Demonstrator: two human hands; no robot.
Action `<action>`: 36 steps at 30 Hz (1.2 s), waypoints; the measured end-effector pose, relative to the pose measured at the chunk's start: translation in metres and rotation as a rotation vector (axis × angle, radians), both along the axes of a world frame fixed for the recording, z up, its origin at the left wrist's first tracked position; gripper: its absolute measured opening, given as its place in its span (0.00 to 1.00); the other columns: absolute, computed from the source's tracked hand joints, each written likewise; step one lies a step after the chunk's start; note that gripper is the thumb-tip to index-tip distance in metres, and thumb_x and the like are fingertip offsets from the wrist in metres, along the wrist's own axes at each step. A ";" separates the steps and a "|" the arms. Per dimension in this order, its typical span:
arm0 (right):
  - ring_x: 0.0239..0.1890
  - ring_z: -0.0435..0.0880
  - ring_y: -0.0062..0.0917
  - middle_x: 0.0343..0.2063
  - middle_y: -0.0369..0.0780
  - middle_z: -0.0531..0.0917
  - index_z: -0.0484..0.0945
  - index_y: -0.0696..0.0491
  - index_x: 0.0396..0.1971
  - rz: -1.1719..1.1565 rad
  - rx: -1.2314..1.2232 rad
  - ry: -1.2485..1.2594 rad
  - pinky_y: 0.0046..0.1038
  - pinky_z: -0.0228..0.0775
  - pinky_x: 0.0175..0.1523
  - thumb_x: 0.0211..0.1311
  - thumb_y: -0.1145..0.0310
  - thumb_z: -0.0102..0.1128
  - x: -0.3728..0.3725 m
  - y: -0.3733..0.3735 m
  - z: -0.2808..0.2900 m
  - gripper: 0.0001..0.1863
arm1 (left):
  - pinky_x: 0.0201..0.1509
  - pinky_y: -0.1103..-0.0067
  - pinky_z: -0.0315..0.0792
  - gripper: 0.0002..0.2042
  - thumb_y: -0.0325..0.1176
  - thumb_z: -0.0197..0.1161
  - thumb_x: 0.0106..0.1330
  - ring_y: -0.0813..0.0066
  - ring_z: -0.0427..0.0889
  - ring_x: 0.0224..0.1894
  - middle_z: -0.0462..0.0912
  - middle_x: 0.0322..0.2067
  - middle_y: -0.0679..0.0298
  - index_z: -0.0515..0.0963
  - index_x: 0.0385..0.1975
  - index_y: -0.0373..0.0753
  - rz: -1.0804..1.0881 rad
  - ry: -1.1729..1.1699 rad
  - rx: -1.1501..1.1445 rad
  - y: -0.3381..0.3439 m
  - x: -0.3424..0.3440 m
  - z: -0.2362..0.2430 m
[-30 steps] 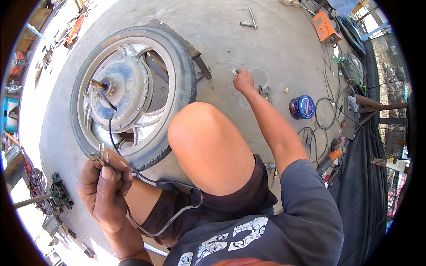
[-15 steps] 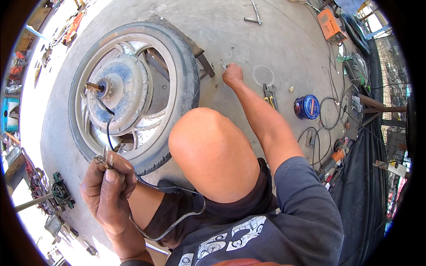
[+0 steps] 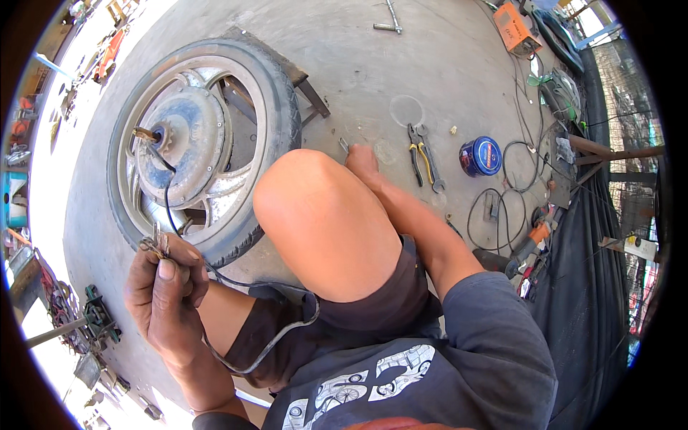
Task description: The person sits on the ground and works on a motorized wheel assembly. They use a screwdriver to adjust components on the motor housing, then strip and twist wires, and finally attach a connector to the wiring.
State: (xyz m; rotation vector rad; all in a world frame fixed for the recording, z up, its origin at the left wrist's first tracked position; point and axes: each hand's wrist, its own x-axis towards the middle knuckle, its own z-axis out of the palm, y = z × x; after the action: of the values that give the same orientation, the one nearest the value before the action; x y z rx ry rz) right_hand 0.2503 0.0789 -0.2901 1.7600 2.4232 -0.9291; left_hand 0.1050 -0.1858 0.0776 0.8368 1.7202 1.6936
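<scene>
My left hand [image 3: 166,283] is closed, pinching the bare wire ends [image 3: 155,246] of a cable between thumb and fingers. The black cable [image 3: 168,197] comes from the axle of a hub-motor wheel [image 3: 183,147], and a length of it loops across my lap. The wheel has a worn tyre and a silver spoked rim and lies tilted on a low wooden stool [image 3: 313,97]. Just right of the wheel, low over the floor, my right hand [image 3: 364,163] is closed around a small silver metal tool [image 3: 344,145]. My fingers hide most of that tool, so its kind cannot be told.
Pliers with yellow-black handles [image 3: 418,156] and a wrench [image 3: 432,161] lie right of my right hand, near a blue tin [image 3: 481,156]. Black cables [image 3: 512,201], an angle grinder [image 3: 534,236] and an orange machine [image 3: 517,29] are farther right. A T-shaped tool [image 3: 390,21] lies beyond.
My right hand has drawn back nearer to my knee, still with the small silver tool. My left hand keeps its pinch on the wire ends. The view has shifted slightly.
</scene>
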 end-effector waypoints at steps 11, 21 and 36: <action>0.40 0.83 0.53 0.33 0.57 0.83 0.84 0.59 0.33 0.024 -0.045 0.007 0.48 0.77 0.44 0.56 0.73 0.54 0.042 -0.040 0.010 0.11 | 0.19 0.90 0.53 0.10 0.32 0.50 0.72 0.85 0.63 0.23 0.68 0.27 0.63 0.70 0.33 0.30 0.025 0.040 0.022 -0.024 0.010 0.008; 0.40 0.83 0.53 0.33 0.57 0.82 0.84 0.57 0.33 -0.125 0.131 -0.045 0.48 0.76 0.46 0.55 0.73 0.51 0.133 -0.020 0.006 0.12 | 0.19 0.90 0.52 0.11 0.33 0.50 0.72 0.87 0.59 0.21 0.68 0.27 0.64 0.72 0.36 0.30 -0.047 0.034 0.049 -0.027 0.010 0.008; 0.34 0.83 0.54 0.26 0.59 0.81 0.83 0.61 0.28 -0.062 0.230 -0.063 0.48 0.76 0.42 0.54 0.72 0.55 0.138 -0.022 -0.015 0.09 | 0.20 0.90 0.55 0.11 0.33 0.51 0.72 0.88 0.61 0.21 0.71 0.27 0.62 0.71 0.35 0.30 -0.011 0.021 0.045 -0.033 0.010 0.009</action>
State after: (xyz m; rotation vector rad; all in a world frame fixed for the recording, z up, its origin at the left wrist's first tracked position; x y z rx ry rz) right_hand 0.3886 0.0571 -0.3053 1.9124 2.5364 -0.6080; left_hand 0.1147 -0.2184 0.0870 0.8861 1.6940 1.7281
